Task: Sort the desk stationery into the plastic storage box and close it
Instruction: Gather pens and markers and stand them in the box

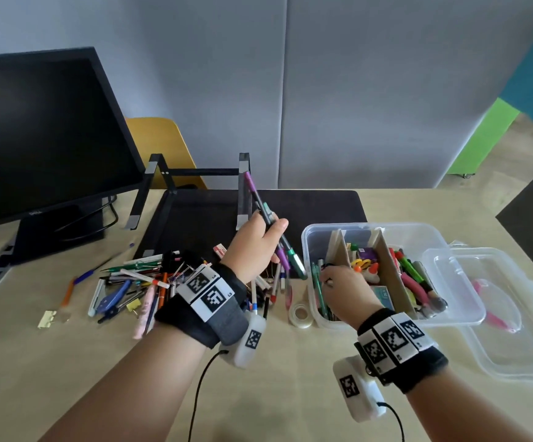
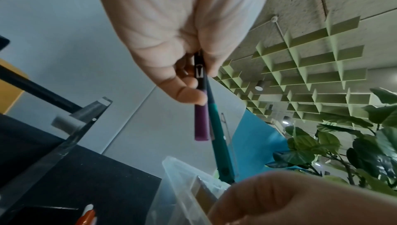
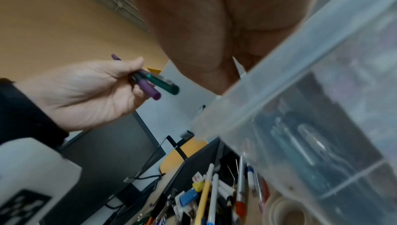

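Note:
My left hand (image 1: 271, 232) is raised just left of the clear plastic storage box (image 1: 418, 237) and grips two markers together, a purple one (image 1: 251, 188) and a green one (image 1: 294, 258). The left wrist view shows the purple marker (image 2: 201, 123) and the green marker (image 2: 220, 145) pinched between thumb and fingers. My right hand (image 1: 338, 283) reaches down into the box's left compartment, among upright pens. Its fingertips are hidden there. Two cardboard dividers split the box, which holds several pens, markers and small items. The box lid (image 1: 513, 346) lies off, to the right.
A pile of loose stationery (image 1: 150, 282) covers the desk left of the box, and a tape roll (image 1: 301, 314) lies by the box's near left corner. A black monitor (image 1: 35, 138) and a laptop stand (image 1: 195, 173) stand behind. A pink item (image 1: 494, 317) lies under the lid.

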Tool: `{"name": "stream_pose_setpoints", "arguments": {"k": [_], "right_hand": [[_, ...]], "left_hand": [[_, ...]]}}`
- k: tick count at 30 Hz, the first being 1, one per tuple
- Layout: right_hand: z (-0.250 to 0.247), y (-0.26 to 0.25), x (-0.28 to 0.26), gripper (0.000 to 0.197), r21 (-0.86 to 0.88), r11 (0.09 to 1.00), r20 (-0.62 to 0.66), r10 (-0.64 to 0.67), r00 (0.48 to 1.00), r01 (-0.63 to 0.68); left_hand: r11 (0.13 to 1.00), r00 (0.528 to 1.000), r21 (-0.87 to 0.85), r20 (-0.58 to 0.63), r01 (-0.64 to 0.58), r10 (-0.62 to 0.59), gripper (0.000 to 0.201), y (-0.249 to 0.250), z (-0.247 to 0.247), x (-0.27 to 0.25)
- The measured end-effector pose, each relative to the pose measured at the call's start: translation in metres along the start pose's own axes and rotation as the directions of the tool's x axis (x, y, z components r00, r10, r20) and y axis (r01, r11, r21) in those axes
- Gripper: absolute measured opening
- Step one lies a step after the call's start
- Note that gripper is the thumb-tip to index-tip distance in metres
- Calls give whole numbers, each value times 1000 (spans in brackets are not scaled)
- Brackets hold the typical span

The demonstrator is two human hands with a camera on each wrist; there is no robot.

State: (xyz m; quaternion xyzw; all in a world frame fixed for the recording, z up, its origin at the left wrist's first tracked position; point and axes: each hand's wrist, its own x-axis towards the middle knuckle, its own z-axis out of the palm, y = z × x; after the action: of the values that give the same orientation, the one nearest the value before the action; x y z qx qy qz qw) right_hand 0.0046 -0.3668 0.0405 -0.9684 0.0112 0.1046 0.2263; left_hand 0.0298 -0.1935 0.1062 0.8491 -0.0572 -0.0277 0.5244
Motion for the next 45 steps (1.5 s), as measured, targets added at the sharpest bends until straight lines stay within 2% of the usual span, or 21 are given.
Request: {"name": "stream_pose_setpoints", "arguments": {"k": [3,6,10,15,18,20,23,24,25,27,29,32,34,37,39,42,45], "right_hand": [[-21,13,-8,20,124,990,-209,-46,977,73],[-34,34,-8,16,180,980,-314,-18,949,78],[-36,54,-11,15,248,968,-320,50,946,32],[-23,67,-16,13,283,956,-315,20,949,74],[-19,70,-17,13,286,953,-313,-6,950,101],[-20,71,-18,12,293,949,-323,-16,946,117],[-21,71,-18,12,294,947,-320,-30,947,129],[-21,71,-18,12,291,947,-317,-37,948,134],[-21,71,-19,11,286,948,-315,-46,948,141],[-21,70,-19,11,275,950,-313,-56,948,147],[-21,69,-18,12,259,955,-306,-58,950,142],[-20,67,-18,12,219,965,-290,-75,954,143],[-20,66,-19,11,203,969,-279,-80,957,141],[-20,64,-18,10,191,973,-278,-72,958,129],[-20,62,-19,11,188,974,-287,-66,956,124],[-19,55,-21,10,183,976,-312,-60,948,122],[-16,45,-23,9,195,970,-325,-77,942,147]], "left_hand": [[995,998,84,-36,-52,55,15,9,18,9],[978,997,199,-5,-68,71,20,12,41,19],[899,994,439,98,-7,-40,27,5,70,29],[825,951,559,204,83,-234,21,-2,96,32],[789,935,606,214,100,-283,18,-4,106,32],[778,941,617,182,117,-286,34,-1,106,32],[745,962,667,188,24,-199,79,4,102,25],[712,971,701,190,-31,-145,83,6,101,20],[668,978,739,190,-88,-81,78,6,100,15],[577,982,797,184,-178,48,50,3,100,7],[528,975,820,183,-222,126,29,-5,102,1],[460,967,852,195,-249,162,29,-16,107,-3],[464,972,855,189,-232,139,34,-22,110,0],[515,986,841,135,-168,100,39,-29,112,4],[595,985,788,87,-159,147,38,-32,111,4],[678,955,703,5,-214,296,32,-40,105,-1],[757,948,623,-77,-197,310,28,-51,91,-9]]}}
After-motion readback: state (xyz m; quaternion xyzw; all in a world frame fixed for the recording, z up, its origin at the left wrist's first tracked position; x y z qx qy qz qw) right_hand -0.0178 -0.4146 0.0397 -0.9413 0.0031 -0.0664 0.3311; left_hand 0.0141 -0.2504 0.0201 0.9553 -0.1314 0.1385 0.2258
